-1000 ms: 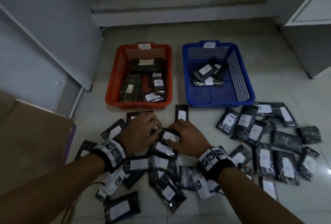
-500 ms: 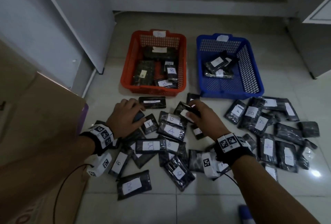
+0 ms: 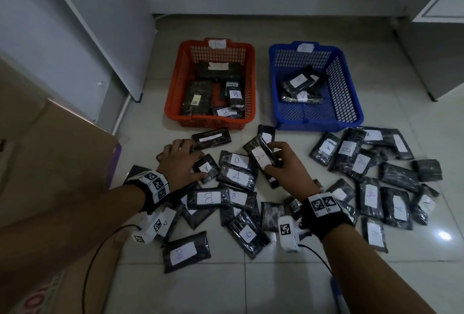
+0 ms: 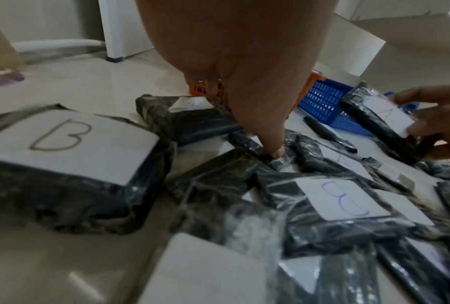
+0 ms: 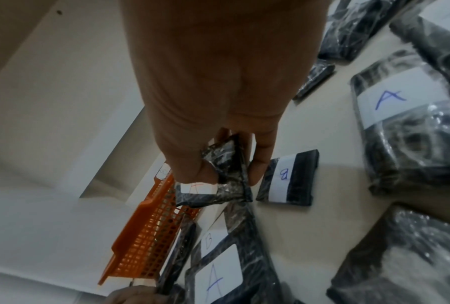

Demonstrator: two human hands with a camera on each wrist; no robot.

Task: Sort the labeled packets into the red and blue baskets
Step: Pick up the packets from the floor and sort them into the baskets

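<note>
In the head view we are mid-sort. Our right hand (image 3: 288,168), at the centre of the frame, has its fingers curled round a packet marked A (image 3: 261,155), lifted off the heap of packets on the floor (image 3: 226,288). Our left hand (image 3: 179,163), centre left, lies with fingers spread on the heap, the thumb against a small packet marked A (image 3: 207,168); whether it grips anything beneath we cannot tell. The red basket (image 3: 173,103), upper centre, holds several packets, three showing a B. The blue basket (image 3: 356,113), to its right, holds a few; their letters are too faint to read. We judge the next move is to carry the held A to the blue basket, since B seems to go red, and the basket tags are unreadable from here.

In the left wrist view, one finger (image 4: 270,148) presses down onto a dark packet at centre; the other fingers are hidden. Packets marked B lie at left and lower right.

In the right wrist view, thumb and fingers (image 5: 257,164) pinch the held packet by its edge at centre, with the red basket at lower left and a loose packet marked B (image 5: 287,179) just right of it.
</note>
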